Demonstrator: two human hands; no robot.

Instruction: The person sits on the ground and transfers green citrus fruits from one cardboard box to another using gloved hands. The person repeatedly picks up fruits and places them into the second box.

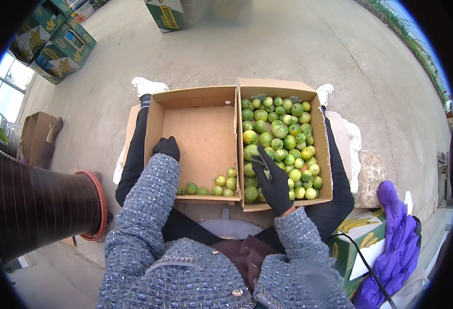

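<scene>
Two open cardboard boxes stand side by side between my legs. The left box (pixel 199 143) has several small green tomatoes (pixel 220 180) along its near side and near right corner. Many green tomatoes (pixel 279 129) of mixed sizes fill the right box (pixel 325 154). My left hand (pixel 167 149), in a black glove, is inside the left box by its left wall; its fingers are curled under and whatever they may hold is hidden. Over the near left part of the right box is my gloved right hand (pixel 272 181), thumb and fingers slightly apart. A bit of green shows between them, either held or lying beneath.
A large brown plant pot (pixel 41 201) with an orange rim lies at left. Banana cartons (pixel 62 50) are stacked at far left, and another carton (pixel 166 15) stands ahead. At right are a stone block (pixel 369 179), a banana carton (pixel 359 235) and a purple jacket (pixel 392 239).
</scene>
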